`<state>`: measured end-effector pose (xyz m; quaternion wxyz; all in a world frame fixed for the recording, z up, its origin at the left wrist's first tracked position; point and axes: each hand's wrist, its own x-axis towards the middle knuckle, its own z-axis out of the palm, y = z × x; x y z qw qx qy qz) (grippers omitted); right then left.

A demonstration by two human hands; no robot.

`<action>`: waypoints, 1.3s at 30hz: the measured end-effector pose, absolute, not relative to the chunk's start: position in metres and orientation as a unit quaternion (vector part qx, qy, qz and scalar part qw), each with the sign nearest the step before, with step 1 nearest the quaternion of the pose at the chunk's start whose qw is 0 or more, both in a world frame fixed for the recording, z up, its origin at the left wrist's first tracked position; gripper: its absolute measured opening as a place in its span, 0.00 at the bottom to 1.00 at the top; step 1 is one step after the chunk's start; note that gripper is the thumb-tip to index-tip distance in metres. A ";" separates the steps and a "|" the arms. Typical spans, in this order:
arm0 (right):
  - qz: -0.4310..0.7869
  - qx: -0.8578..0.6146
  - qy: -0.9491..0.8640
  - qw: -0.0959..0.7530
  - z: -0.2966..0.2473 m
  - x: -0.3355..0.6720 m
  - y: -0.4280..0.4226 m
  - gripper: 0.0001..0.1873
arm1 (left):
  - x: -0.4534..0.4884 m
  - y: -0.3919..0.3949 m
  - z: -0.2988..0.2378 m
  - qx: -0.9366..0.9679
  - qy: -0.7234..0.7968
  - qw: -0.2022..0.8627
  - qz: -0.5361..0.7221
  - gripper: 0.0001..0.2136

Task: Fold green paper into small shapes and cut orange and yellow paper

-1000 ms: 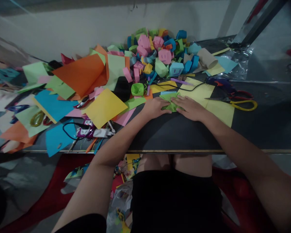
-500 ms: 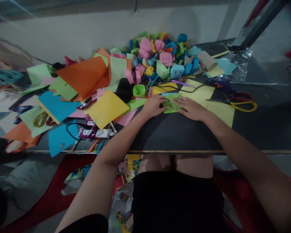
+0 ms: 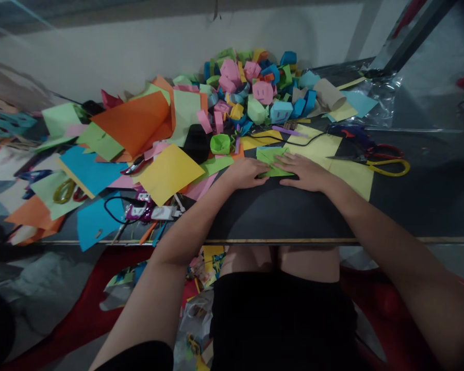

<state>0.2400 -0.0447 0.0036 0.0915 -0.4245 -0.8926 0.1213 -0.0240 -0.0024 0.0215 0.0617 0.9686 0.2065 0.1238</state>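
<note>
A folded piece of green paper [image 3: 271, 155] lies on the dark table, with a bluish strip along its far edge. My left hand [image 3: 249, 172] rests on its left side, fingers stretched out flat. From the right, my right hand [image 3: 301, 171] lies over the paper with its fingers spread and the thumb apart. Just beyond my left hand sits a small green paper cup shape [image 3: 220, 144]. A pale yellow sheet [image 3: 350, 175] is beside my right hand, and yellow-and-red-handled scissors [image 3: 388, 166] lie partly on it.
Folded paper shapes [image 3: 263, 93] in pink, blue and green are heaped along the wall. Left of my arm lie loose sheets such as a yellow square [image 3: 170, 174], a black phone-like object [image 3: 197, 143] and a purple-and-white power strip [image 3: 141, 208]. A dark glue-gun-like tool [image 3: 351, 133] is at the right.
The green paper's near edge has moved away from me, so it now looks shorter. My left hand has flattened and shifted slightly; my right hand's fingers have spread over the paper.
</note>
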 end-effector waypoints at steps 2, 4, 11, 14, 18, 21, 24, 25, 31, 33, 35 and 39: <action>0.113 -0.442 -0.884 0.098 0.009 0.238 -0.049 0.40 | -0.022 -0.005 0.020 0.967 0.224 0.036 0.118 0.13; 0.109 -0.465 -0.870 0.124 0.013 0.236 -0.053 0.37 | -0.021 -0.007 0.017 0.958 0.255 0.029 0.132 0.15; 0.206 -0.560 -0.750 0.287 0.011 0.233 -0.049 0.20 | -0.014 0.001 0.007 0.857 0.388 0.179 0.288 0.13; 0.235 -0.575 -0.695 0.364 0.005 0.231 -0.042 0.18 | -0.008 0.004 0.002 0.843 0.422 0.185 0.279 0.13; 0.200 -0.607 -0.674 0.371 0.000 0.227 -0.036 0.12 | -0.002 0.003 -0.001 0.847 0.452 0.135 0.245 0.11; 0.115 -0.597 -0.723 0.327 -0.002 0.226 -0.038 0.11 | 0.001 0.001 0.000 0.854 0.454 0.104 0.231 0.09; 0.055 -0.556 -0.780 0.282 -0.002 0.224 -0.041 0.15 | 0.002 -0.005 0.003 0.872 0.440 0.086 0.198 0.12; 0.045 -0.547 -0.793 0.266 -0.002 0.224 -0.042 0.17 | 0.003 -0.008 0.004 0.884 0.425 0.080 0.177 0.14; 0.006 -0.517 -0.839 0.171 0.008 0.213 -0.054 0.27 | 0.010 -0.037 0.003 0.926 0.367 0.062 0.062 0.31; 0.008 -0.500 -0.852 0.156 0.009 0.207 -0.061 0.29 | 0.011 -0.042 0.001 0.927 0.367 0.071 0.035 0.36; 0.033 -0.487 -0.862 0.136 0.007 0.202 -0.068 0.32 | 0.010 -0.043 0.000 0.929 0.359 0.084 0.020 0.38; 0.105 -0.498 -0.857 0.083 -0.001 0.201 -0.074 0.41 | 0.006 -0.048 0.007 0.914 0.396 0.085 0.009 0.43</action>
